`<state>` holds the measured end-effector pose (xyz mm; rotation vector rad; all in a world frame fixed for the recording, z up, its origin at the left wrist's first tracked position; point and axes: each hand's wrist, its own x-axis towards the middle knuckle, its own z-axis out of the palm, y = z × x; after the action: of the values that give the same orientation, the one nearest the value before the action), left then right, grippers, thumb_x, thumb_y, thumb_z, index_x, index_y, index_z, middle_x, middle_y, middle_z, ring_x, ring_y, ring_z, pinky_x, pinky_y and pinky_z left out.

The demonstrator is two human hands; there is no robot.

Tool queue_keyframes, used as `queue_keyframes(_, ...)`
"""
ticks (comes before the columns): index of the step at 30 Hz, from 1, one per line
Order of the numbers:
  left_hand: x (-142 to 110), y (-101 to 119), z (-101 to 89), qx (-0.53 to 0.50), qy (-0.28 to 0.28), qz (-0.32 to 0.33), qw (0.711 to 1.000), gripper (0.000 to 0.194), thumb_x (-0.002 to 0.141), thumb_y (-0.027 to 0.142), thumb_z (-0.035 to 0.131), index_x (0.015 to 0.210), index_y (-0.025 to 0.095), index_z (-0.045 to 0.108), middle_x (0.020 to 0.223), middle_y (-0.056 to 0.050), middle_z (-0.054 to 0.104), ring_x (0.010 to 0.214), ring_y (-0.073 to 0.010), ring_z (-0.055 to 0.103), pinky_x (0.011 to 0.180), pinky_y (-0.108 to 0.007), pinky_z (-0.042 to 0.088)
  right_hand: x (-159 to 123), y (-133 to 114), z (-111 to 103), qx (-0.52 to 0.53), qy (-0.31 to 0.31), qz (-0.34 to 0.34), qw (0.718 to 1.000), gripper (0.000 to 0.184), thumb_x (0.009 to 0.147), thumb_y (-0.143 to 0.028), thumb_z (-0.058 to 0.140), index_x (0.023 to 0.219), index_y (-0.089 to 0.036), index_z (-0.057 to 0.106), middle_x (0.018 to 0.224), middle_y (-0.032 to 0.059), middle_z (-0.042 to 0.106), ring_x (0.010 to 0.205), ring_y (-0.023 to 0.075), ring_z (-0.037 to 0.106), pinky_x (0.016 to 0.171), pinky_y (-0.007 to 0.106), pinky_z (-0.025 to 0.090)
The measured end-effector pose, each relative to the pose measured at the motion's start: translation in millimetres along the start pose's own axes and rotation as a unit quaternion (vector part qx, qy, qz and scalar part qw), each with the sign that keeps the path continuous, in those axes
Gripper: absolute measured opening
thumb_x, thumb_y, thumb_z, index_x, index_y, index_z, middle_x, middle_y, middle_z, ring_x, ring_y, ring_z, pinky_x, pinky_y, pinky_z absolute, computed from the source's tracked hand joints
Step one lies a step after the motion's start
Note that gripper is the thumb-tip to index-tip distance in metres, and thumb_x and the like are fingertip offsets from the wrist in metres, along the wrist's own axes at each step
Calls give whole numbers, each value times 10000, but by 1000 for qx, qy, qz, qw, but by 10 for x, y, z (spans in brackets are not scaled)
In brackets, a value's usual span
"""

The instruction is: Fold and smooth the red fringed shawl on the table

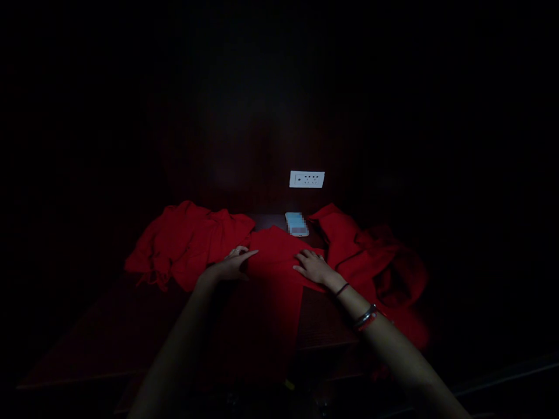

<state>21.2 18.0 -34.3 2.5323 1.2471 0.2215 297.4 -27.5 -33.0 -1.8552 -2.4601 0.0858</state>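
A red cloth (273, 256), like a shawl or scarf, lies across a dark tabletop, and one strip of it runs toward me past the front edge. My left hand (233, 265) rests on its left side with thumb and fingers apart, a ring on one finger. On the right side, my right hand (312, 266) lies with its fingers spread over the fabric. To the left is a bunched red heap (192, 238) with fringe hanging from its edge. More crumpled red cloth (349, 238) lies beyond my right hand. Whether these are one piece I cannot tell.
A phone with a lit screen (297, 224) lies behind the cloth, near the wall. Above it is a white wall socket plate (307, 179). The dark wooden tabletop (323, 323) shows at right of the strip. The surroundings are very dark.
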Motion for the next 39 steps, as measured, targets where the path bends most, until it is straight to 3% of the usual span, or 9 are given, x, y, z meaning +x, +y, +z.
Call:
queue_keyframes(5, -32, 30, -22, -1, -26, -11, 1000, 700, 627, 90, 481, 1278, 191, 244, 1146, -71, 342, 1077, -169, 344, 937, -264, 261, 165, -233, -133, -2, 66, 3, 998, 448, 790, -484, 348, 1122, -204, 458, 1130, 114, 431, 1029, 243, 397, 838, 419, 307)
queue_keyframes(9, -51, 86, -37, -4, -38, 0, 999, 657, 672, 105, 418, 1287, 204, 210, 1164, -66, 354, 1094, -158, 345, 952, -277, 247, 236, -426, 39, 33, 73, -31, 996, 466, 808, -478, 311, 1188, -218, 384, 1206, 108, 374, 1112, 237, 315, 883, 437, 257)
queue_keyframes(11, -56, 91, -41, -18, -51, -7, 999, 678, 674, 178, 466, 1292, 219, 190, 1238, -70, 296, 1151, -187, 291, 958, -298, 244, 242, -461, 140, 42, 58, -38, 997, 489, 811, -487, 289, 1214, -219, 356, 1243, 112, 347, 1152, 251, 263, 902, 469, 218)
queue_keyframes(15, -40, 58, -19, -20, -49, -52, 997, 797, 641, 322, 556, 1306, 215, 131, 1372, -98, 30, 1244, -269, 52, 975, -362, 204, 230, -438, 205, 51, 38, -50, 997, 543, 798, -520, 284, 1251, -222, 307, 1295, 113, 294, 1193, 259, 199, 928, 481, 164)
queue_keyframes(22, -52, 85, -43, -5, -72, -45, 996, 748, 689, 166, 484, 1311, 249, 77, 1386, -84, -61, 1249, -245, -3, 972, -357, 201, 252, -414, 160, 44, 38, -56, 997, 471, 819, -451, 304, 1229, -221, 338, 1276, 111, 323, 1179, 238, 229, 921, 472, 182)
queue_keyframes(27, -76, 119, -50, 13, -72, -27, 997, 668, 711, 69, 354, 1305, 267, 121, 1386, -64, 76, 1250, -220, 68, 963, -362, 219, 250, -407, 101, 36, 70, -81, 994, 320, 821, -320, 376, 1116, -225, 456, 1159, 77, 446, 1086, 185, 357, 906, 394, 233)
queue_keyframes(32, -42, 102, 8, 43, 15, -7, 999, 602, 680, 77, 383, 1262, 197, 289, 1221, -88, 387, 1123, -179, 359, 920, -284, 292, 257, -413, 48, 19, 74, -95, 993, 234, 829, -215, 353, 980, -195, 530, 1000, 63, 534, 958, 151, 447, 814, 287, 303)
queue_keyframes(36, -25, 170, 16, 50, 38, -77, 995, 538, 725, 112, 332, 1261, 142, 287, 975, -94, 566, 887, -172, 534, 787, -275, 389, 267, -424, 26, 11, 99, -73, 992, 256, 844, -182, 289, 898, -176, 539, 906, 61, 564, 866, 146, 479, 753, 264, 310)
queue_keyframes(39, -39, 241, -19, 27, 49, -131, 990, 494, 728, 122, 333, 1222, 128, 347, 943, -92, 600, 827, -174, 567, 714, -258, 415, 264, -427, 4, 20, 139, -58, 988, 241, 845, -176, 289, 870, -171, 529, 877, 56, 562, 843, 143, 471, 741, 256, 301)
